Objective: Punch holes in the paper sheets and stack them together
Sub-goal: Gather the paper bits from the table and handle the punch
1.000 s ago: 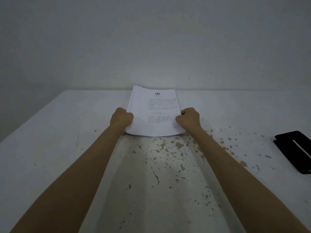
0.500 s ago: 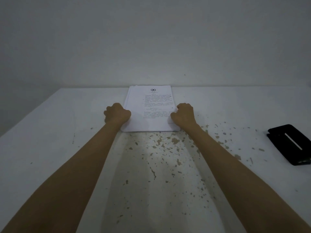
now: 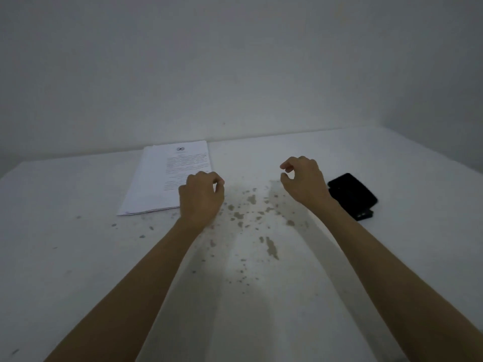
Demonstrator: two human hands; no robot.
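A stack of printed white paper sheets (image 3: 167, 178) lies flat on the white table (image 3: 78, 257), at the far left near the wall. My left hand (image 3: 201, 196) hovers over the stack's right near corner with loosely curled fingers and holds nothing. My right hand (image 3: 303, 180) is lifted to the right, fingers loosely curled, thumb and forefinger apart, holding nothing. A black hole punch (image 3: 352, 195) lies on the table just right of my right hand, partly hidden behind the wrist.
The table's paint is chipped in many brown flecks (image 3: 251, 205) between my forearms. A plain grey wall (image 3: 235, 74) rises straight behind the table's far edge. The table's right corner meets a side wall.
Both hands have let go of the paper stack, which now lies on the table. The hands and the view have shifted right, so my right hand is beside the hole punch.
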